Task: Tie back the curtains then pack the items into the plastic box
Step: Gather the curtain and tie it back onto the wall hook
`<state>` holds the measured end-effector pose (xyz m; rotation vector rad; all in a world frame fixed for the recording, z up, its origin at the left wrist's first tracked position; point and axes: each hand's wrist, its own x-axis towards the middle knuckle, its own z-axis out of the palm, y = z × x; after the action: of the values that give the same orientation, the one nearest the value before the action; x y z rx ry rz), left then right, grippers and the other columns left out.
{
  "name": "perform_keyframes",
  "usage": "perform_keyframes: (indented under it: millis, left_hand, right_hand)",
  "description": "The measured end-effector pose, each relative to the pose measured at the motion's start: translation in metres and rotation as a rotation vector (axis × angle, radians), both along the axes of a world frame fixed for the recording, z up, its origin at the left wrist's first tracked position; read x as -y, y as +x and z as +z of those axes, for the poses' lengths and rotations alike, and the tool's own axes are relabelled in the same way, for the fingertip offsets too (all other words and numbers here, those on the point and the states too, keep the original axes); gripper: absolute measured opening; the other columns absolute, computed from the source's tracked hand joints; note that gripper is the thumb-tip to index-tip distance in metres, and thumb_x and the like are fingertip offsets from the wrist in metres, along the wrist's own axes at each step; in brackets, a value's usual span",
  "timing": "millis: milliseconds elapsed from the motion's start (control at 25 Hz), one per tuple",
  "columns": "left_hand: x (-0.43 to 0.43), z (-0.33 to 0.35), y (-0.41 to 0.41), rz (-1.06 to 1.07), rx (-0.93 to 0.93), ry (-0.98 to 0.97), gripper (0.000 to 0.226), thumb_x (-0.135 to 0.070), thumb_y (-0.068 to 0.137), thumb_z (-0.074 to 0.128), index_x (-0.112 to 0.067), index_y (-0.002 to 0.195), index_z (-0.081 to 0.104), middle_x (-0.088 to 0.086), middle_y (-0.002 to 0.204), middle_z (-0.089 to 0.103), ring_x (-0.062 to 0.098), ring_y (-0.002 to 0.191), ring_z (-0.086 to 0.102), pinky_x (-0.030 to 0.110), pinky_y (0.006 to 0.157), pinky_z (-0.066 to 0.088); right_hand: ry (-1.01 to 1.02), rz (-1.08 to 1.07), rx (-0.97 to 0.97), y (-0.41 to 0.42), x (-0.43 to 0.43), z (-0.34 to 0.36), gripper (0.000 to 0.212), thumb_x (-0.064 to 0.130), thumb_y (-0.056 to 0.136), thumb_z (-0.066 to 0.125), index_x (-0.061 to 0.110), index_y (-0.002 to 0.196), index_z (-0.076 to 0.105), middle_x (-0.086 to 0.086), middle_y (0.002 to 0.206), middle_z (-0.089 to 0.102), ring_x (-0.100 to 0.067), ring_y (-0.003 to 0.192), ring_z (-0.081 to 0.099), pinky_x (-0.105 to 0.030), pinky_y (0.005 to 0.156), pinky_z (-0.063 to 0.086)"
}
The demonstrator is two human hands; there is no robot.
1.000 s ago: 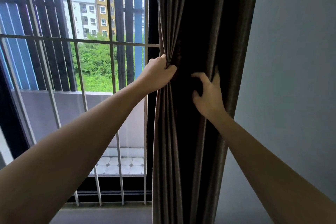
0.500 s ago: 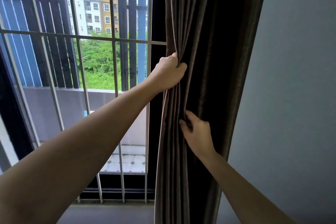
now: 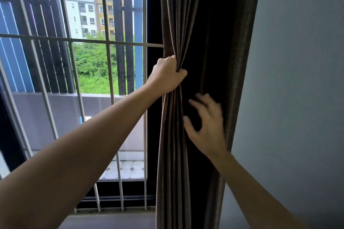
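A dark brown curtain (image 3: 201, 24) hangs bunched between the window and the wall on the right. My left hand (image 3: 167, 76) grips its gathered left edge at mid height, fingers curled round the folds. My right hand (image 3: 206, 124) is lower and to the right, fingers spread and slightly bent, blurred, against the curtain's dark middle folds; it holds nothing that I can see. No tie-back and no plastic box are in view.
White window bars (image 3: 111, 98) cover the glass on the left, with a balcony, trees and buildings beyond. A plain grey wall (image 3: 297, 98) stands right of the curtain. The dark window frame (image 3: 151, 117) runs just left of the curtain.
My right hand let go lower down, rose and moved right with fingers spread. My left hand keeps the same grip on the curtain's edge.
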<state>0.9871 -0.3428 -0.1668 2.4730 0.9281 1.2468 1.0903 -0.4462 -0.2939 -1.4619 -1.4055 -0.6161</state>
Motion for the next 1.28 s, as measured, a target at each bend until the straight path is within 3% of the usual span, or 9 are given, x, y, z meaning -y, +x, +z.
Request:
perform_keyframes:
  millis: [80, 160, 280, 440, 600, 680, 840, 960, 1280]
  left_hand:
    - [-0.002, -0.001, -0.001, -0.007, -0.001, -0.008, 0.027, -0.025, 0.084, 0.053, 0.002, 0.088, 0.052, 0.018, 0.089, 0.058, 0.035, 0.079, 0.058, 0.036, 0.064, 0.046]
    - [0.000, -0.001, -0.002, -0.032, 0.000, -0.018, 0.024, -0.024, 0.085, 0.052, 0.000, 0.083, 0.049, 0.015, 0.084, 0.055, 0.032, 0.075, 0.056, 0.033, 0.061, 0.041]
    - [0.003, -0.001, -0.001, -0.068, 0.003, -0.042, 0.022, -0.023, 0.085, 0.052, -0.006, 0.074, 0.042, 0.012, 0.080, 0.050, 0.028, 0.068, 0.049, 0.031, 0.060, 0.037]
    - [0.005, -0.003, 0.001, -0.084, 0.009, -0.059, 0.020, -0.023, 0.086, 0.051, -0.006, 0.079, 0.044, 0.014, 0.085, 0.054, 0.028, 0.071, 0.051, 0.030, 0.060, 0.037]
    - [0.004, -0.002, -0.003, -0.078, -0.001, -0.068, 0.019, -0.022, 0.089, 0.052, -0.008, 0.078, 0.043, 0.012, 0.086, 0.052, 0.024, 0.068, 0.050, 0.029, 0.058, 0.038]
    - [0.003, -0.001, -0.004, -0.087, -0.006, -0.080, 0.022, -0.022, 0.090, 0.051, -0.011, 0.074, 0.040, 0.012, 0.086, 0.051, 0.024, 0.068, 0.050, 0.030, 0.059, 0.039]
    - [0.010, 0.001, -0.002, -0.068, -0.040, -0.078, 0.031, -0.022, 0.092, 0.049, -0.017, 0.066, 0.035, 0.003, 0.077, 0.045, 0.014, 0.058, 0.044, 0.023, 0.049, 0.034]
    - [0.017, 0.003, 0.001, -0.101, -0.018, -0.139, 0.029, -0.020, 0.092, 0.046, -0.015, 0.064, 0.037, 0.002, 0.074, 0.046, 0.012, 0.053, 0.043, 0.021, 0.045, 0.033]
    - [0.018, 0.008, -0.005, -0.110, 0.016, -0.256, 0.024, -0.019, 0.088, 0.044, -0.015, 0.065, 0.040, 0.005, 0.080, 0.048, 0.014, 0.058, 0.042, 0.025, 0.050, 0.033]
  right_hand:
    - [0.269, -0.225, -0.087, 0.010, 0.009, 0.024, 0.057, 0.030, 0.079, 0.065, 0.015, 0.132, 0.048, -0.012, 0.147, 0.035, -0.019, 0.138, 0.025, -0.043, 0.116, 0.005]
    - [0.266, -0.241, -0.276, 0.024, 0.016, 0.052, 0.075, 0.025, 0.079, 0.068, 0.017, 0.143, 0.029, -0.012, 0.154, 0.019, -0.007, 0.137, 0.015, -0.038, 0.116, 0.002]
    - [-0.024, 0.006, -0.528, 0.042, 0.015, 0.070, 0.076, 0.003, 0.082, 0.061, 0.017, 0.146, 0.022, -0.004, 0.139, 0.044, -0.004, 0.112, 0.041, -0.016, 0.096, 0.036]
    - [-0.319, 0.084, -0.320, 0.023, 0.001, 0.017, 0.061, -0.016, 0.080, 0.042, 0.009, 0.137, 0.041, -0.008, 0.108, 0.062, -0.024, 0.099, 0.062, -0.009, 0.075, 0.039]
    - [-0.428, 0.255, -0.271, 0.000, -0.005, -0.019, 0.065, -0.016, 0.087, 0.039, 0.013, 0.144, 0.028, 0.003, 0.097, 0.056, -0.008, 0.080, 0.058, -0.007, 0.084, 0.045]
    - [-0.440, 0.290, -0.267, -0.003, -0.008, -0.024, 0.061, -0.014, 0.088, 0.040, 0.011, 0.143, 0.030, -0.001, 0.100, 0.060, -0.007, 0.083, 0.058, -0.018, 0.091, 0.047]
    - [-0.470, 0.303, -0.235, -0.002, -0.014, -0.024, 0.055, -0.014, 0.087, 0.040, 0.006, 0.138, 0.038, -0.009, 0.100, 0.063, -0.012, 0.083, 0.059, -0.006, 0.083, 0.045]
    - [-0.487, 0.294, -0.222, -0.002, -0.018, -0.025, 0.056, -0.014, 0.086, 0.041, 0.006, 0.139, 0.037, -0.012, 0.101, 0.064, -0.019, 0.084, 0.064, -0.020, 0.088, 0.052]
    - [-0.530, 0.364, -0.225, 0.007, -0.021, -0.024, 0.059, -0.018, 0.081, 0.040, 0.004, 0.135, 0.039, -0.016, 0.106, 0.062, -0.024, 0.096, 0.063, -0.025, 0.095, 0.049]
